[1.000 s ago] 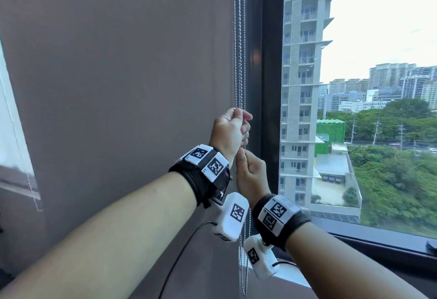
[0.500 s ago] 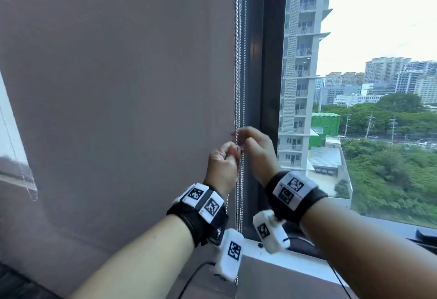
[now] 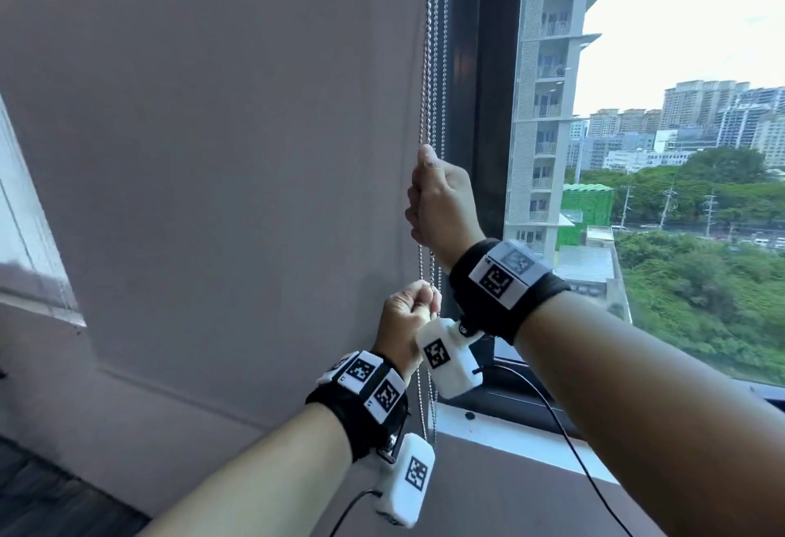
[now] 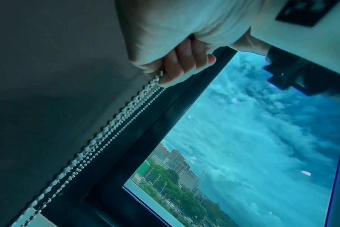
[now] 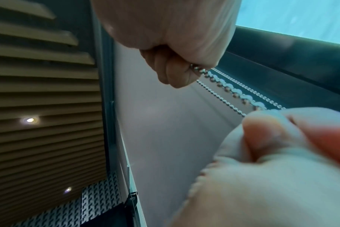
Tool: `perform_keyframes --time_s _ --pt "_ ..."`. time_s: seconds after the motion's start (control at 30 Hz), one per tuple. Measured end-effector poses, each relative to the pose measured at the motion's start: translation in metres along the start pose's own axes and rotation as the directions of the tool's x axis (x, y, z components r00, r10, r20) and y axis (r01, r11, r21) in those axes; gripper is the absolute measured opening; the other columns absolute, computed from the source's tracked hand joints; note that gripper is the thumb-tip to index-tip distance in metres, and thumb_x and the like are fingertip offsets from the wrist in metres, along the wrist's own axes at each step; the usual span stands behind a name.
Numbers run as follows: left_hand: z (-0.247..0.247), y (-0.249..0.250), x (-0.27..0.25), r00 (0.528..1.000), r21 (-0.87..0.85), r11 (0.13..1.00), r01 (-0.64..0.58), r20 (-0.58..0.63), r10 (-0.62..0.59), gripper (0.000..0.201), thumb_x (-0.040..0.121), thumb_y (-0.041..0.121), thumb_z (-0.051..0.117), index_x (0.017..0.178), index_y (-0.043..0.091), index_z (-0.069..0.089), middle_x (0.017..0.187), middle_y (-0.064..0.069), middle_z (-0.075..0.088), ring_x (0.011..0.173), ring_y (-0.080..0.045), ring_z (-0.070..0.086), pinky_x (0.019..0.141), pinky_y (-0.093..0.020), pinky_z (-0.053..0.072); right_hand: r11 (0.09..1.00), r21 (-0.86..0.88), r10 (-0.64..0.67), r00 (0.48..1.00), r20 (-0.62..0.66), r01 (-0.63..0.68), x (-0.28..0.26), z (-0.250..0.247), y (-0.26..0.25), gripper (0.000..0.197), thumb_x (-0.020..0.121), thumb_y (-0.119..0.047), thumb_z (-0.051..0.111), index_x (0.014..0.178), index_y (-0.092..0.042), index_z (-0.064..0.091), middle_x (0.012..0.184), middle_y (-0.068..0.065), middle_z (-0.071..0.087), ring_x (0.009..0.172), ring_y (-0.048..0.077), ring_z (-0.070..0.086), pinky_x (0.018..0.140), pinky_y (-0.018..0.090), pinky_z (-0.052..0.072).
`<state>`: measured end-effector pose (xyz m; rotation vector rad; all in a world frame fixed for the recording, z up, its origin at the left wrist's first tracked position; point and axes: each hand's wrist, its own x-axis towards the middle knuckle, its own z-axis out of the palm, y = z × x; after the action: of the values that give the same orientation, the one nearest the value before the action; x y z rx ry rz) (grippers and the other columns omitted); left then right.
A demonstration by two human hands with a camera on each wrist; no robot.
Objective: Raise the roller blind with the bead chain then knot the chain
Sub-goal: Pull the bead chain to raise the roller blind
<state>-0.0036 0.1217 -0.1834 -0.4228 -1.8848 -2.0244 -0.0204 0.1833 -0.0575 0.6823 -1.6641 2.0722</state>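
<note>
A grey roller blind [image 3: 255,154] hangs down over the pane left of the dark window frame. Several strands of silver bead chain [image 3: 433,69] run down along its right edge. My right hand [image 3: 441,196] grips the chain in a fist at about mid-height. Lower down, my left hand [image 3: 405,317] pinches the same chain just above the sill. In the left wrist view the curled fingers [image 4: 182,66] close round the bead chain [image 4: 115,122]. The right wrist view shows the right hand [image 5: 171,46] as a fist on the bead chain [image 5: 235,92], and the left hand [image 5: 272,145] close by.
The dark window frame [image 3: 484,111] stands just right of the chain, with uncovered glass [image 3: 637,196] beyond it showing buildings and trees. A white sill [image 3: 509,430] runs below the hands. A black cable [image 3: 565,430] hangs from the right wrist camera. A second window [image 3: 25,218] is at far left.
The hands have swapped heights. The left hand, on top a second ago, has come down with the chain; the right hand has gone up and gripped the chain higher.
</note>
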Motion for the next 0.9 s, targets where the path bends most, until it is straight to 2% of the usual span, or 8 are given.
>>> perform_keyframes --time_s 0.17,0.33,0.47,0.53,0.6,0.7,0.8,0.9 --pt "-0.006 0.003 -0.009 0.994 0.056 0.996 0.068 0.083 -0.072 0.054 0.097 0.004 0.038 0.052 0.027 0.057 0.055 -0.001 0.045 0.05 -0.012 0.037 0.053 -0.025 0.034 1.0 0.019 -0.004 1.0 -0.009 0.004 -0.002 -0.005 0.015 0.043 0.104 -0.031 0.038 0.065 -0.023 0.022 0.052 -0.004 0.02 0.041 0.009 0.016 0.04 0.012 0.018" --pt "-0.009 0.008 -0.005 0.991 -0.008 0.991 0.13 0.044 -0.13 0.032 0.101 0.013 0.035 0.094 0.003 0.064 0.061 0.003 0.067 0.058 -0.011 0.062 0.071 -0.031 0.051 1.0 0.025 0.0 1.0 -0.028 0.001 -0.01 -0.013 0.035 0.047 0.104 -0.03 0.038 0.06 -0.024 0.024 0.047 -0.009 0.021 0.038 0.007 0.015 0.039 0.013 0.017" --pt "-0.008 0.024 0.009 0.998 -0.079 0.995 0.061 -0.015 -0.062 0.037 0.102 0.023 0.035 0.104 0.0 0.065 0.087 -0.008 0.069 0.079 -0.015 0.064 0.078 -0.027 0.052 0.994 -0.083 -0.075 0.996 -0.042 0.071 -0.021 -0.019 0.056 0.049 0.099 -0.038 0.041 0.052 -0.026 0.031 0.044 -0.012 0.03 0.039 0.007 0.026 0.042 0.021 0.026" --pt "-0.008 0.035 0.021 0.999 -0.116 0.993 0.017 -0.044 -0.022 0.04 0.102 0.024 0.036 0.112 -0.003 0.064 0.098 -0.013 0.069 0.084 -0.015 0.067 0.078 -0.026 0.053 0.993 -0.083 -0.083 0.996 -0.024 0.081 -0.029 -0.022 0.064 0.05 0.104 -0.03 0.04 0.055 -0.019 0.04 0.042 -0.01 0.041 0.036 0.005 0.039 0.039 0.02 0.033" --pt "-0.006 0.048 0.032 0.996 -0.098 0.995 -0.02 -0.084 0.012 0.039 0.101 0.026 0.038 0.107 0.002 0.067 0.102 -0.015 0.072 0.09 -0.018 0.07 0.08 -0.028 0.055 0.992 -0.083 -0.095 0.995 0.001 0.095 -0.038 -0.024 0.073 0.051 0.105 -0.026 0.037 0.056 -0.024 0.053 0.042 -0.011 0.049 0.039 0.001 0.044 0.043 0.019 0.037" --pt "0.0 0.068 0.041 0.997 -0.132 0.99 -0.042 -0.069 0.033 0.039 0.1 0.029 0.036 0.099 0.006 0.068 0.095 -0.016 0.072 0.089 -0.025 0.068 0.087 -0.037 0.054 0.99 -0.124 -0.064 0.998 -0.022 0.061 -0.046 -0.024 0.089 0.048 0.092 -0.05 0.04 0.05 -0.026 0.043 0.05 -0.006 0.038 0.049 0.016 0.033 0.053 0.033 0.028" --pt "0.011 0.084 0.048 0.997 -0.174 0.982 -0.074 -0.04 0.068 0.039 0.1 0.028 0.035 0.093 0.008 0.067 0.08 -0.011 0.07 0.076 -0.024 0.066 0.077 -0.037 0.054 0.988 -0.143 -0.059 0.997 -0.054 0.051 -0.05 -0.024 0.093 0.044 0.091 -0.052 0.041 0.056 -0.025 0.035 0.057 0.004 0.033 0.055 0.02 0.027 0.053 0.033 0.023" --pt "0.02 0.09 0.053 0.995 -0.209 0.974 -0.092 -0.049 0.084 0.033 0.101 0.022 0.037 0.084 0.009 0.062 0.058 0.0 0.053 0.048 -0.014 0.044 0.046 -0.024 0.038 0.98 -0.167 -0.112 0.993 -0.039 0.104 -0.051 -0.026 0.09 0.042 0.097 -0.038 0.04 0.059 -0.019 0.035 0.057 0.004 0.034 0.054 0.014 0.03 0.051 0.028 0.025"
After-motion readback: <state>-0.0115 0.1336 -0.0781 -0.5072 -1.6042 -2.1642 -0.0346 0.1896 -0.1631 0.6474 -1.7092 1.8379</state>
